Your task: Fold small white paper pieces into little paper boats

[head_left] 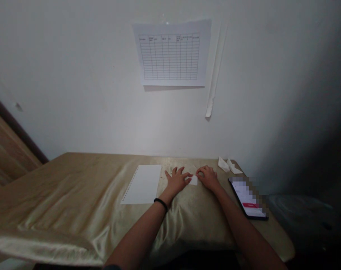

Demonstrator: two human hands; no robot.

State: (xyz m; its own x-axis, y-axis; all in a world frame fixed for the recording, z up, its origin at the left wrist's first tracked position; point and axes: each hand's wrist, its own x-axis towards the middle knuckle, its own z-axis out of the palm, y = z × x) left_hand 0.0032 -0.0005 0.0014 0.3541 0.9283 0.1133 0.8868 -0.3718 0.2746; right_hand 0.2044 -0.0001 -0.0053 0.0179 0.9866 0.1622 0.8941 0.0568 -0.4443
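the small white paper [193,181] lies between the two hands, right in the gap where their grips face each other: just to the right of the left grip, and just to the left of and a little nearer the body than the right grip. neither hand is clearly nearer, since both reach it. it looks roughly square, so no long axis can be made out, and the fingers cover part of its edges.

the left hand [177,180] comes in from the near left, palm down and low over the surface [86,191], three fingers fanned out and pointing away from the body. its thumb and forefinger meet the paper's left edge; whether they pinch it or only press it flat, i cannot tell. a dark band [161,204] circles that wrist. the right hand [208,177] reaches in from the near right, fingers curled, thumb and forefinger brought together on the paper's upper right corner, so this grip looks to be grasping it.

left of the left grip, well clear of the fingertips, lies a larger sheet [142,185] with a row of holes down its left side. beyond and right of the right grip are folded paper pieces [223,165]; right of it and nearer the body lies a phone [247,198].
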